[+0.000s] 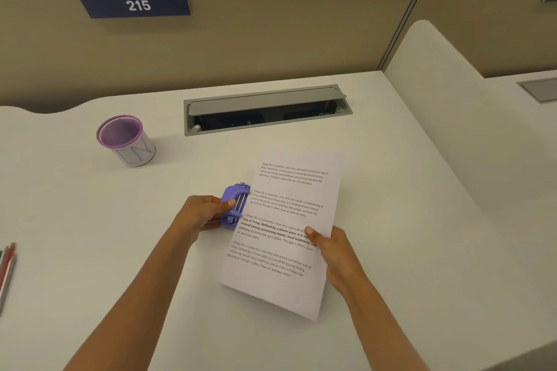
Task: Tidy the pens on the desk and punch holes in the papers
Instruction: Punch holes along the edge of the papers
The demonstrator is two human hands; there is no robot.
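On the white desk [391,220] a printed sheet [289,220] is pinched at its right edge by the right hand [334,250], its left edge is met by a purple hole punch [233,205] gripped in the left hand [202,214], pens [6,268] are seen at the far left, and farther back a purple mesh pen cup [126,140] (upright, apparently empty) is stood.

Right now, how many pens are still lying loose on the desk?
About 3, bunched together at the desk's far left edge. The frame cuts them off, so more may be hidden. The purple pen cup looks empty.
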